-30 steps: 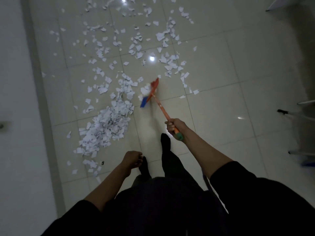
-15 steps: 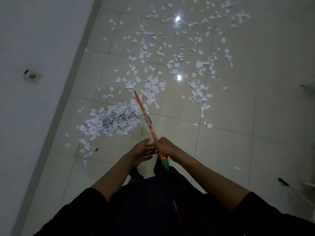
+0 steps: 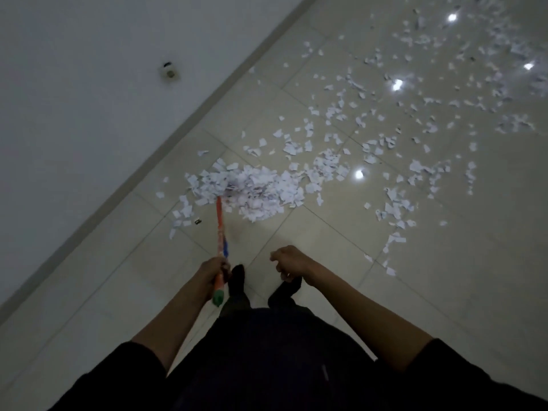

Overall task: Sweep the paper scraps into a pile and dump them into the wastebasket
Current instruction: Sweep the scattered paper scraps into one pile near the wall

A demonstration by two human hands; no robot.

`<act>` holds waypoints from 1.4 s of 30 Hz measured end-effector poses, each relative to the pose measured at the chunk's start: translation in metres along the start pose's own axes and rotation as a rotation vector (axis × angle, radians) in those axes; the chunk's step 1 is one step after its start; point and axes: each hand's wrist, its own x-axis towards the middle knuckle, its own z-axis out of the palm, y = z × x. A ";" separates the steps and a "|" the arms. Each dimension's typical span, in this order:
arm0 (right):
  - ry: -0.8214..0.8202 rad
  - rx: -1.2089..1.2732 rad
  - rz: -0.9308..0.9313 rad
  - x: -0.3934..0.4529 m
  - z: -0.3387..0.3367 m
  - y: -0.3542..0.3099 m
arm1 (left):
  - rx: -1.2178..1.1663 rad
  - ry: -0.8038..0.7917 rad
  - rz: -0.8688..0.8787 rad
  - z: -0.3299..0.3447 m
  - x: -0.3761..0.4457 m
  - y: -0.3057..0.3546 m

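L hand (image 3: 214,269) grips broom handle (image 3: 219,229); R hand (image 3: 289,261) loosely curled, free.

Glossy tiled floor (image 3: 341,262) under matt white paper scraps (image 3: 255,188).

wall (image 3: 89,114) left — tiles (image 3: 385,292) right seemingly open

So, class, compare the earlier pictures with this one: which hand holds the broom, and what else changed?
The orange-handled broom passed from the right hand to the left hand, which now grips it near its green end. The right hand let go and hangs loosely curled, holding nothing. The broom's far end now sits at the pile of white paper scraps. The scattered loose scraps remain unswept.
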 end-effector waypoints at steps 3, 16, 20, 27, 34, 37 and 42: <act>0.020 -0.039 0.031 0.007 0.007 0.005 | -0.096 0.054 0.025 -0.049 -0.001 -0.004; 0.115 -0.025 0.095 0.021 0.049 -0.024 | -0.413 0.110 0.070 -0.188 0.031 0.029; 0.136 0.001 0.088 0.025 0.064 -0.038 | -0.173 0.133 -0.034 -0.209 0.046 0.045; 0.201 0.119 0.093 0.027 0.078 -0.042 | 0.080 0.125 -0.049 -0.188 0.063 0.066; 0.275 0.241 0.136 0.021 0.065 -0.027 | -0.010 -0.104 0.033 -0.088 0.059 0.102; 0.294 0.278 0.152 0.023 0.048 -0.024 | -0.117 -0.208 0.019 -0.046 0.050 0.116; 0.305 0.324 0.140 0.037 0.011 -0.038 | -0.140 -0.335 0.041 -0.001 0.028 0.147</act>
